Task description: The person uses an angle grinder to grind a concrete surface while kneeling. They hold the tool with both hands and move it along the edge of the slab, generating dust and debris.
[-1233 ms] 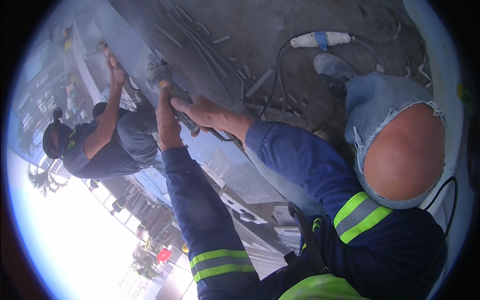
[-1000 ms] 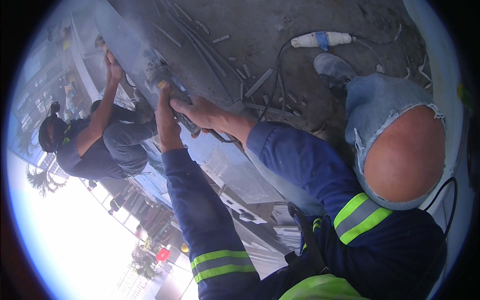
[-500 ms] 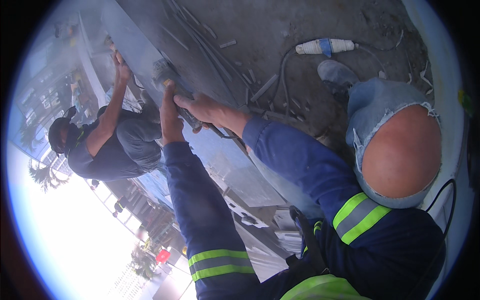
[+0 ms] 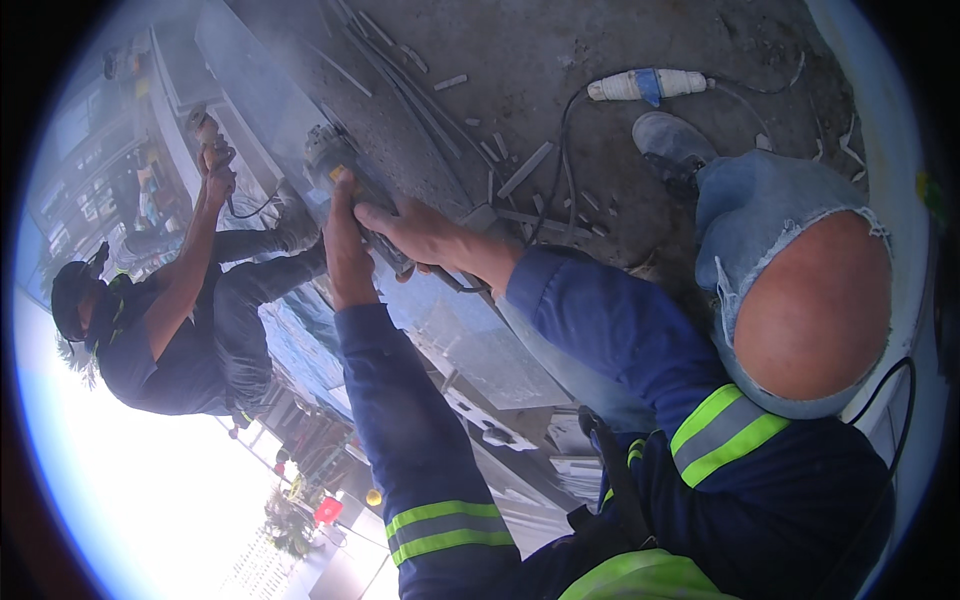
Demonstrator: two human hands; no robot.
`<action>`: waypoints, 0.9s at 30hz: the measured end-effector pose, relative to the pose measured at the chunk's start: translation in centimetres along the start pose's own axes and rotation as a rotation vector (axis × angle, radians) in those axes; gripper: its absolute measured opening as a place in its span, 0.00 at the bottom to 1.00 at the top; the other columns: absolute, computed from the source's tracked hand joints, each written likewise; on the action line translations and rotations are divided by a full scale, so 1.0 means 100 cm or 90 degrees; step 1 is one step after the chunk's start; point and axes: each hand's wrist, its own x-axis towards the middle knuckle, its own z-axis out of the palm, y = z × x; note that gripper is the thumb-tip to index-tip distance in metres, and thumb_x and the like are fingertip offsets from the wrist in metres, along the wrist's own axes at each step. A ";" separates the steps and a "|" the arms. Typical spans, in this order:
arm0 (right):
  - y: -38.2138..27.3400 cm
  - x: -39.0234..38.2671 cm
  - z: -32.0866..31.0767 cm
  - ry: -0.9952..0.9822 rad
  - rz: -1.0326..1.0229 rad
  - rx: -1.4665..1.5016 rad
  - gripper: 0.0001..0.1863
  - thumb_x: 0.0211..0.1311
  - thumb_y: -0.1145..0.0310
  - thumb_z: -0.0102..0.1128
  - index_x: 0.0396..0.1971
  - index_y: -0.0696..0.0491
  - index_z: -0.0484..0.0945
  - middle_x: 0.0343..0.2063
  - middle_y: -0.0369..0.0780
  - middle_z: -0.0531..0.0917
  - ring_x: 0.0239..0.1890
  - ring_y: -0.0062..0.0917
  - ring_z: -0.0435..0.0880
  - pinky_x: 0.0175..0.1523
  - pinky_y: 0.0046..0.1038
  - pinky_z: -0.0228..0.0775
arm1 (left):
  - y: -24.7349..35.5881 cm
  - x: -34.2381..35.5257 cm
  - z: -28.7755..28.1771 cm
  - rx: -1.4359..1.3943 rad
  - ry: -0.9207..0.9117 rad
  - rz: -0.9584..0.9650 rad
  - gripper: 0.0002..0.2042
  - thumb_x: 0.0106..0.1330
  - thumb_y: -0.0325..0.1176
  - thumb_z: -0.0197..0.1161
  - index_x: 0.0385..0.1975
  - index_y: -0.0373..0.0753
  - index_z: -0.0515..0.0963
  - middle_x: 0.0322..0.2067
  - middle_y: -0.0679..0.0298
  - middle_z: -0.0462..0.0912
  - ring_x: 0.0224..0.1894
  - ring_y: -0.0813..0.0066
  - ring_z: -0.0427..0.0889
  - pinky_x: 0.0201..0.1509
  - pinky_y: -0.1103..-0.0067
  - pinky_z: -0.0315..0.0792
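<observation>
Nearest, at the lower edge, is a lime-green garment (image 4: pixel 650 575), with dark blue sleeves (image 4: pixel 605 315) reaching up from it, each ringed by lime and grey bands (image 4: pixel 728 435); a bare knee (image 4: pixel 812 300) pushes through torn pale jeans (image 4: pixel 745 200) on the right. Both hands are clamped on a grey angle grinder (image 4: pixel 372 188), which sits left of and above the middle of the view: the left hand (image 4: pixel 347 240) grips it just behind the head, and the right hand (image 4: pixel 415 232) wraps the rear of the body, near where its cord leaves. A small yellow patch on the casing is too small for any lettering to be made out. The grinder's head lies over a long blue-grey slab (image 4: pixel 255 85); whether the disc touches it cannot be told through the dusty haze. The slab's straight edge runs slantwise from the top left down past the hands. Right of it, the grey floor (image 4: pixel 640 35) opens out toward a dusty shoe (image 4: pixel 672 140), with narrow offcuts (image 4: pixel 525 170) strewn near the slab and a white cable connector (image 4: pixel 648 86), banded in blue, lying just above the shoe. Farther left, beyond the slab, a co-worker (image 4: pixel 170 330) in dark clothes crouches, holding another power tool (image 4: pixel 212 150) in raised hands. Farthest off are a red object (image 4: pixel 328 510), some greenery (image 4: pixel 288 525) and glaring white light.
</observation>
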 end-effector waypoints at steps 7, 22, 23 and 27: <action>0.002 0.002 0.001 0.008 0.034 -0.017 0.38 0.83 0.35 0.57 0.62 0.60 0.81 0.33 0.42 0.88 0.20 0.28 0.90 0.15 0.25 0.69 | 0.004 -0.007 0.005 -0.020 0.012 0.007 0.40 0.74 0.60 0.72 0.70 0.28 0.80 0.60 0.50 0.87 0.60 0.60 0.87 0.66 0.66 0.77; -0.006 0.006 -0.002 -0.028 0.074 0.006 0.40 0.81 0.33 0.60 0.61 0.61 0.81 0.32 0.40 0.84 0.21 0.26 0.87 0.17 0.26 0.72 | 0.020 -0.019 0.013 0.017 0.077 -0.027 0.39 0.72 0.59 0.77 0.68 0.28 0.82 0.59 0.52 0.89 0.57 0.64 0.88 0.63 0.68 0.78; -0.007 0.004 -0.002 -0.033 0.051 0.016 0.40 0.81 0.33 0.60 0.61 0.61 0.80 0.32 0.39 0.83 0.21 0.26 0.86 0.17 0.26 0.73 | 0.020 -0.019 0.013 0.023 0.081 -0.026 0.39 0.72 0.59 0.76 0.68 0.28 0.82 0.59 0.52 0.89 0.57 0.64 0.88 0.63 0.68 0.78; -0.010 -0.006 -0.002 -0.034 0.033 0.017 0.40 0.82 0.34 0.59 0.63 0.61 0.79 0.34 0.40 0.82 0.21 0.26 0.84 0.18 0.27 0.74 | 0.019 -0.022 0.012 0.025 0.070 -0.021 0.39 0.74 0.58 0.75 0.68 0.26 0.82 0.59 0.51 0.88 0.58 0.63 0.88 0.65 0.68 0.77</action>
